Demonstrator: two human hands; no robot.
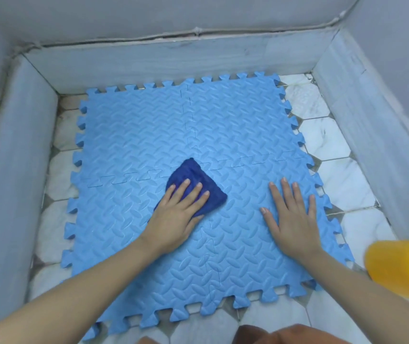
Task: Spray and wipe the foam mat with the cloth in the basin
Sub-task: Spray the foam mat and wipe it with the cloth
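Observation:
A light blue foam mat [134, 125] made of interlocking tiles lies flat on the tiled floor of the basin. A dark blue cloth [191, 173] sits near the mat's middle. My left hand [176, 214] presses down on the cloth with straight fingers, covering its near part. My right hand [292, 217] rests flat on the mat to the right of the cloth, fingers spread, holding nothing.
Grey stone walls [19, 155] enclose the basin on the left, back and right. White hexagon floor tiles [327, 137] show around the mat. A yellow plastic object [402, 266] sits at the right edge. My knees [285, 335] are at the bottom edge.

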